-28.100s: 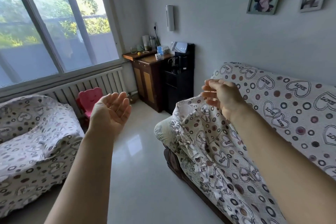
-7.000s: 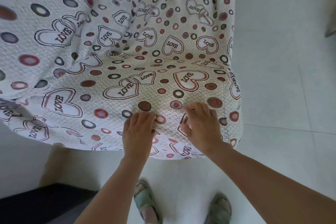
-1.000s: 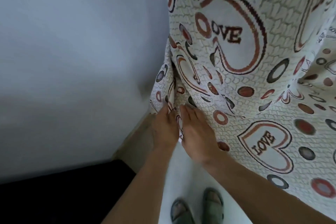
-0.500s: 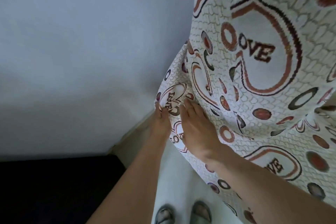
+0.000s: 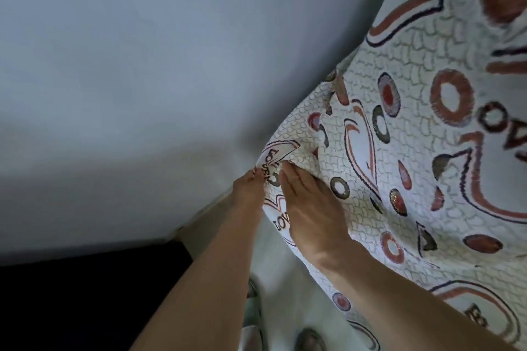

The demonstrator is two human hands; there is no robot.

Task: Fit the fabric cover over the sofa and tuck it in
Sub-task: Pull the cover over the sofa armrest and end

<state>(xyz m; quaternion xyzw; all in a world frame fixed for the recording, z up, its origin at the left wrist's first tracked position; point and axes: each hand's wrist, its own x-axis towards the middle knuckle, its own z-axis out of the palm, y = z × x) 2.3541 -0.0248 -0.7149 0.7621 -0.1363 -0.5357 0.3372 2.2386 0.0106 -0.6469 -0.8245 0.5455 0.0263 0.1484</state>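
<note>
- cover (image 5: 413, 157): the only readable text is "LOVE", in black capitals inside red-and-black outlined hearts, repeated across the print.
- edge heart (image 5: 275, 158), on the cover's folded edge just beside the left hand (image 5: 247, 189): full "LOVE", turned sideways and partly creased.
- mid heart (image 5: 281, 218), between the hands: "LOV" reads, rotated; the rest is hidden by the right hand (image 5: 310, 208).
- big heart (image 5: 467, 179), at the right frame edge: large "OV", rotated and soft; the other letters are cut off by the frame.
- corner heart (image 5: 479, 313), bottom right: letter fragments only, can't be read.
</note>
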